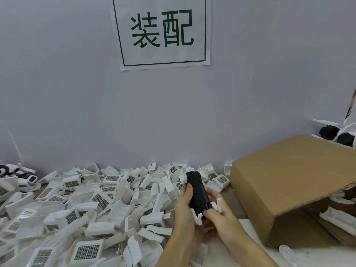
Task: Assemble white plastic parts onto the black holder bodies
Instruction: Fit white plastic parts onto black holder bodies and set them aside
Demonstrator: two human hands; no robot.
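Both hands meet near the middle of the desk [248, 223], a little right of centre and close to the viewer, and together they hold one black holder body [196, 190]. The left hand [185, 212] wraps its fingers round the left side of the body, thumb lying up along its edge; the right hand [221, 213] comes in from the right, its fingers curled against the body's near end, where a small red spot shows. The black holder body stands tilted, its far end pointing away and up over the heap, its near end down between the two palms. White plastic parts [198, 217] show at that near end, one jutting out below the left hand's fingers and another standing up just beside the right hand's fingers [213, 195]; whether they are already seated on the body cannot be told. To the left and far side of the hands, a large heap of white parts [92, 205] covers the desk, many with a dark gridded face. On the right sits an open cardboard box [289, 182], lying on its side with more white pieces visible inside its opening. Beyond the box at the far right lie some black-and-white assemblies [339, 134]. On the wall behind hangs a paper sign [161, 31] with green characters.
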